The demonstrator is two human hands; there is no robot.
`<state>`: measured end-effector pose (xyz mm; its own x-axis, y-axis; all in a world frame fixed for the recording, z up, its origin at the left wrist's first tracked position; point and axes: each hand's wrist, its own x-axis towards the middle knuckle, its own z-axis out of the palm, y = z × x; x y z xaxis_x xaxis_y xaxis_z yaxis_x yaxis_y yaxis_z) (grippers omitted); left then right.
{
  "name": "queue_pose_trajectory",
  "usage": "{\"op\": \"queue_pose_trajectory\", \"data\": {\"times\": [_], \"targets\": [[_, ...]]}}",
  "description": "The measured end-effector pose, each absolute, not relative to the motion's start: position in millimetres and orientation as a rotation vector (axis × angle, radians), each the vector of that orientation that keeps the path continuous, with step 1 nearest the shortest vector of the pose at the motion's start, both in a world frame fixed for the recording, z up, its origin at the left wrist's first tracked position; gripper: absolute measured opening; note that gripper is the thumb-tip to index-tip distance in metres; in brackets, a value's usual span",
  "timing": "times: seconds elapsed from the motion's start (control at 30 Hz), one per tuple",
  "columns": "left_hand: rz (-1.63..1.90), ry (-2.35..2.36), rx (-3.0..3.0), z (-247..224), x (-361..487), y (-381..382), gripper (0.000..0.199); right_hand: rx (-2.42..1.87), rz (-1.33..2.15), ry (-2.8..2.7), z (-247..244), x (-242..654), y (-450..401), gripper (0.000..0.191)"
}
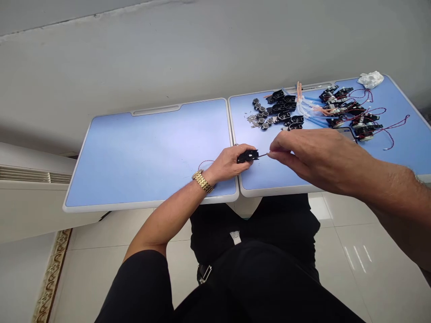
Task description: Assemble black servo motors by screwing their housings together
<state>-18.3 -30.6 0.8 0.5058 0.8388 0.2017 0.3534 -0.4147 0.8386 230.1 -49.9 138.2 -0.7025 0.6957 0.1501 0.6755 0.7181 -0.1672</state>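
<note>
My left hand (228, 163), with a gold watch on its wrist, is closed around a small black plastic assembly (247, 156) near the seam between two tabletops. A thin red wire (206, 161) trails on the table beside that wrist. My right hand (319, 154) pinches a screwdriver whose thin dark shaft (263, 155) points left. Its tip meets or nearly meets the right end of the black assembly. The handle is hidden inside my fingers.
Behind my hands lie black plastic housings (284, 106), round parts (265, 126) and loose screws (253, 121). Farther right are blue and orange tools or tubes (299, 92), wired black assemblies (367, 130), a partly covered phone-like object (346, 133) and crumpled white paper or plastic (371, 80).
</note>
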Motion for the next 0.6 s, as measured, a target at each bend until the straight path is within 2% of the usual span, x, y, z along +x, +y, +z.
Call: {"op": "queue_pose_trajectory", "data": {"times": [0.2, 0.27, 0.4, 0.5, 0.6], "targets": [[0.8, 0.971, 2.008, 0.9, -18.5, -30.6, 0.035, -1.388, -0.105, -2.686, 138.0, 229.7, -53.6, 0.062], [0.807, 0.958, 2.012, 1.0, -18.7, -30.8, 0.034, -1.362, -0.082, -2.685, 138.8, 230.3, -54.3, 0.057], [0.814, 0.968, 2.007, 1.0, -18.7, -30.8, 0.036, -1.076, 0.052, -2.719, 137.9, 232.1, -50.5, 0.034], [0.79, 0.981, 2.016, 0.7, -18.5, -30.7, 0.037, -0.943, 0.044, -2.733, 133.9, 231.7, -47.1, 0.038], [0.791, 0.967, 2.031, -0.1, -18.5, -30.6, 0.038, -0.998, -0.012, -2.742, 130.0, 230.6, -48.1, 0.044]]}}
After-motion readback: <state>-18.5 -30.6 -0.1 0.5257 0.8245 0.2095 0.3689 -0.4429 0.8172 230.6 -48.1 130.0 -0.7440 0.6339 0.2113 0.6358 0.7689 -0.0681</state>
